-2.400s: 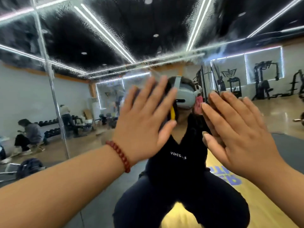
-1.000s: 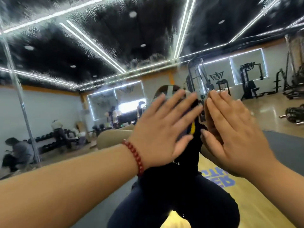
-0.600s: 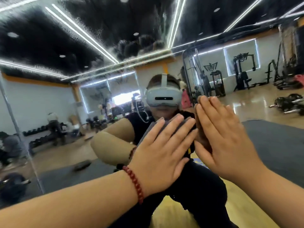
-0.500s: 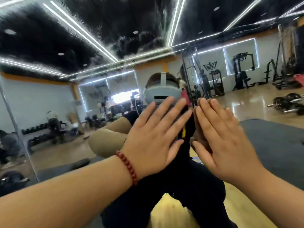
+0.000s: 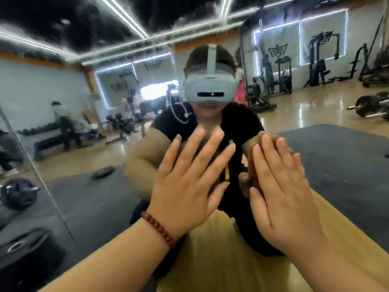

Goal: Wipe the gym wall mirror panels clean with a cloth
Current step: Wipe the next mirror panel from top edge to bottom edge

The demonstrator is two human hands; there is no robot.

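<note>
Up close, both hands are raised flat against the mirror panel [image 5: 88,197], palms away from the camera, fingers straight and slightly fanned. Under the left hand [image 5: 187,186] lies a dark grey cloth [image 5: 205,144], only slivers of it showing between and above the spread fingers — the palm presses it to the glass rather than gripping it. A string of dark red beads [image 5: 158,231] circles that wrist. The right hand [image 5: 284,199] sits just beside the left, fingers together and extended, resting open on the glass; whether any of the cloth reaches under it cannot be told, since its own reflection crowds the gap between the two hands. In the glass a crouching person in a black top looks back, wearing a pale grey headset [image 5: 210,89] with a strap over the crown. A thin metal seam [image 5: 37,175] runs diagonally down the left part of the view, marking the join to the neighbouring panel. Reflected behind are a glossy wooden floor, a dark floor mat [image 5: 336,165], weight machines [image 5: 282,72] along the far wall at right, and a barbell plate [image 5: 17,193] low at left — all softened by blur.
</note>
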